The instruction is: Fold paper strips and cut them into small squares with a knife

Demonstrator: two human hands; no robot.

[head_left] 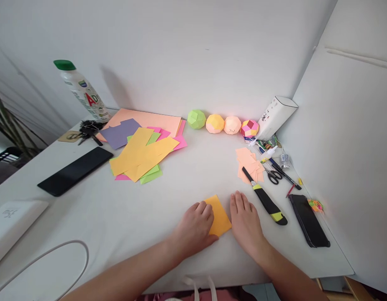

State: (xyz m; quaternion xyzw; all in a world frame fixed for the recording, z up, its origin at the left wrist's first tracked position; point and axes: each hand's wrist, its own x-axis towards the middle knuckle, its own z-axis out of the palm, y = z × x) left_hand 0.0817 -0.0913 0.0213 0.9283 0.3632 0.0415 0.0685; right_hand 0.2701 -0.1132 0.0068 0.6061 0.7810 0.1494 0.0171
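A square of orange paper (221, 218) lies on the white desk in front of me, one corner pointing away. My left hand (195, 225) rests over its left side with the fingers curled and the thumb along the near edge, gripping the sheet against the desktop. Flat on the desk just right of the paper is my right hand (246, 219), fingers straight and close together, its inner edge at the paper's right corner. A black and lime utility knife (267, 204) lies to the right of that hand. Peach paper pieces (247, 163) sit beyond it.
Coloured sheets (146, 152) pile up at back left, near a black tablet-like slab (75, 171), keys (90, 128) and a white bottle (83, 94). Several paper balls (215, 123) line the wall. Scissors (274, 175), a glue bottle (268, 154) and a phone (308, 220) lie right.
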